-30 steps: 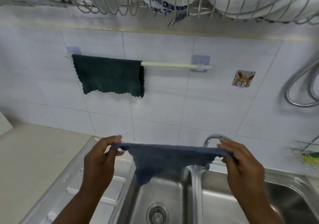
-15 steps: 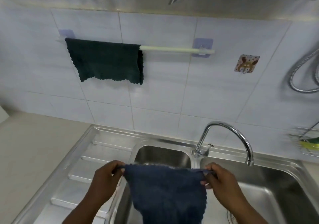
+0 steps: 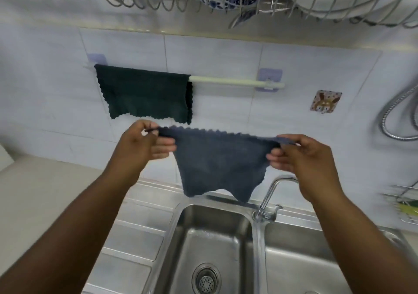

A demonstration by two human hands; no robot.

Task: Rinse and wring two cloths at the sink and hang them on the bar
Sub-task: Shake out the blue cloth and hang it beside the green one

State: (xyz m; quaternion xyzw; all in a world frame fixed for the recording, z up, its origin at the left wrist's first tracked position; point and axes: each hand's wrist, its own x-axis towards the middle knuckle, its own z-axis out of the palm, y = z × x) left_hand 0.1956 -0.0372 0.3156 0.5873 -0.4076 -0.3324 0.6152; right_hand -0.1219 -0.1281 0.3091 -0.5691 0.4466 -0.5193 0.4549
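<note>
A grey-blue cloth (image 3: 217, 164) hangs spread between both hands, above the steel sink (image 3: 212, 244) and just below the bar. My left hand (image 3: 140, 146) pinches its upper left corner. My right hand (image 3: 303, 157) pinches the upper right corner. A dark green cloth (image 3: 144, 94) is draped over the left part of the white wall bar (image 3: 235, 81). The right part of the bar is bare.
A chrome tap (image 3: 269, 194) stands behind the divider between the two basins. A wire dish rack (image 3: 226, 1) with plates and bowls hangs overhead. A metal hose (image 3: 393, 117) loops at the right wall. A wire caddy (image 3: 407, 205) sits at far right. Beige counter (image 3: 45, 194) lies to the left.
Both hands have lifted the grey-blue cloth from low over the sink up toward the bar and pulled it wider apart. The green cloth has not moved.
</note>
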